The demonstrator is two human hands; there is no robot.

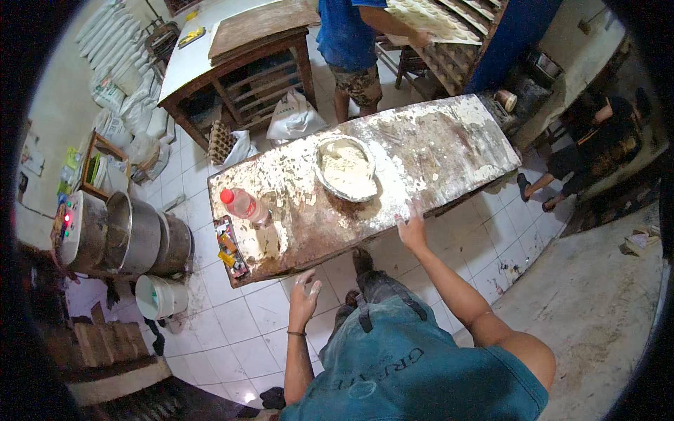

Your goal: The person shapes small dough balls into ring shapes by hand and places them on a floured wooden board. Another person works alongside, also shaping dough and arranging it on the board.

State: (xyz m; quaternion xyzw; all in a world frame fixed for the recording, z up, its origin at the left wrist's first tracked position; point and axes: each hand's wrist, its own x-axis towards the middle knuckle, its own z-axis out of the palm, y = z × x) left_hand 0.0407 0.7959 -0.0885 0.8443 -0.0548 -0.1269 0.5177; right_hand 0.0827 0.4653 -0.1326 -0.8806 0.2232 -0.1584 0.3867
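Observation:
My right hand (412, 227) reaches the near edge of a worn, flour-dusted worktable (447, 147), its fingers spread over the edge and nothing held. Flour whitens the fingers of my left hand (305, 299), which hangs in the air short of the table with fingers apart and no object in it. Beyond my right hand a round metal basin (342, 193) stands on the table, filled with pale flour or dough (345, 163). At the table's left end is a clear plastic bottle (247, 206) with a red cap, beside a narrow tray (235, 253) of small packets.
Large metal mixing pots (131, 231) and a white bucket (161, 297) stand left. Behind the table are a white sack (295, 118), egg trays (220, 142) and another table (179, 68). A person in blue (347, 42) touches a rack tray (437, 21); another person's legs (547, 181) show right.

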